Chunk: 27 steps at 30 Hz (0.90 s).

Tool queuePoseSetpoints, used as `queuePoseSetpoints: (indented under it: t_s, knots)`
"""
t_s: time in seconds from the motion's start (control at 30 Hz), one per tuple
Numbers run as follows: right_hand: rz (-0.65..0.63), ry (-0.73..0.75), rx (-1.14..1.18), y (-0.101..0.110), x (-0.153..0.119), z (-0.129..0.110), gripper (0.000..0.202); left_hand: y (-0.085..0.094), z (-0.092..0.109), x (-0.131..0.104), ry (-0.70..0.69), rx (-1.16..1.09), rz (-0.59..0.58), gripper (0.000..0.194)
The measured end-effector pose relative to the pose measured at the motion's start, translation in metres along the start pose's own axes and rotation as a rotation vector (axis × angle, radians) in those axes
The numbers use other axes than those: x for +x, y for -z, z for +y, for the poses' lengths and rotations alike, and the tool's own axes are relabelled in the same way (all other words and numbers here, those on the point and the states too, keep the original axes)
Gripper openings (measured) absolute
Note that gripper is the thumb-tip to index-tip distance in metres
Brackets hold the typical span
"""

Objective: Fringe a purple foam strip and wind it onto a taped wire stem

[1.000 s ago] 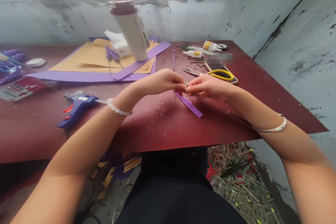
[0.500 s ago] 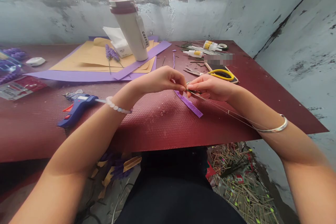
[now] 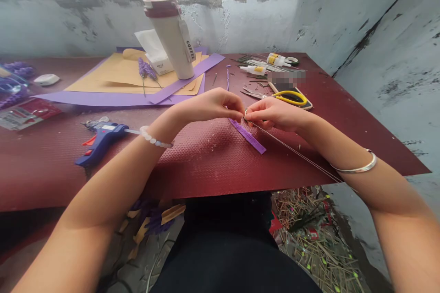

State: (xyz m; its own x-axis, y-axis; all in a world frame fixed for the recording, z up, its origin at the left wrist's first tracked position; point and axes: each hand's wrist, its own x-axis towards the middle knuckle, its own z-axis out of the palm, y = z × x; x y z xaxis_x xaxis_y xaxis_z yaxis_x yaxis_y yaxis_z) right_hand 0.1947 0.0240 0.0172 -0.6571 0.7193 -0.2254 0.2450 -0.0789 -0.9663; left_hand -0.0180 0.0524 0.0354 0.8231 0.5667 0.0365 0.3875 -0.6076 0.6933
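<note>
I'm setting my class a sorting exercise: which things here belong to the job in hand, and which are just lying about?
Likely part of the job:
thread at the right hand's fingertips
fringed purple strip
yellow-handled scissors
blue glue gun

Apparently just lying about:
COFFEE tumbler
tissue pack
small white object

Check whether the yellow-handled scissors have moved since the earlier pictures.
No, the scissors keep the same place, their yellow handles still lying across the phone.
</note>
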Motion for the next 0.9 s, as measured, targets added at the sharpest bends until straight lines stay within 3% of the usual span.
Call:
queuePoseSetpoints:
  t_s: [0.1, 0.27, 0.9]
  knots:
    - [0.020, 0.007, -0.034, -0.0009, 0.0006, 0.0014, 0.024, -0.0012, 0.0013, 0.0003, 0.012, 0.027, -0.023, 0.028]
    - [0.007, 0.019, -0.034, -0.0030, -0.0002, 0.0009, 0.028, -0.0039, -0.0006, 0.0025, -0.009, 0.023, -0.069, 0.025]
    - [-0.011, -0.082, 0.040, 0.0001, -0.0036, -0.0021, 0.020, -0.0007, -0.0006, 0.0012, -0.034, -0.007, -0.020, 0.013]
